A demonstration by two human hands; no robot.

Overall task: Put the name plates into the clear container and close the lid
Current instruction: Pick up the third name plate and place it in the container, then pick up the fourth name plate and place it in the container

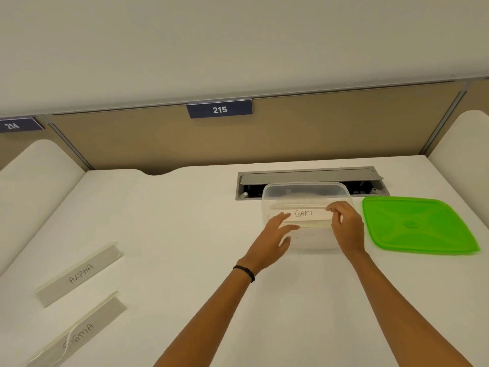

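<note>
White surface (185,234) held it all. Both hands, right hand (346,229) pinching and left hand (275,234) loosely open, lowered the GAMA plate (304,214) into the clear container (304,192). Far left of them lay the ALPHA plate (79,274) and SIGMA plate (76,335), waiting. Green lid (418,226) sat just right, not on yet.

Five texts you can read from your seat.
Your name plates say "GAMA" (303,213), "ALPHA" (79,274) and "SIGMA" (79,333) (partly smeared); the blue partition signs read "215" (219,109) and "214" (16,125).
</note>
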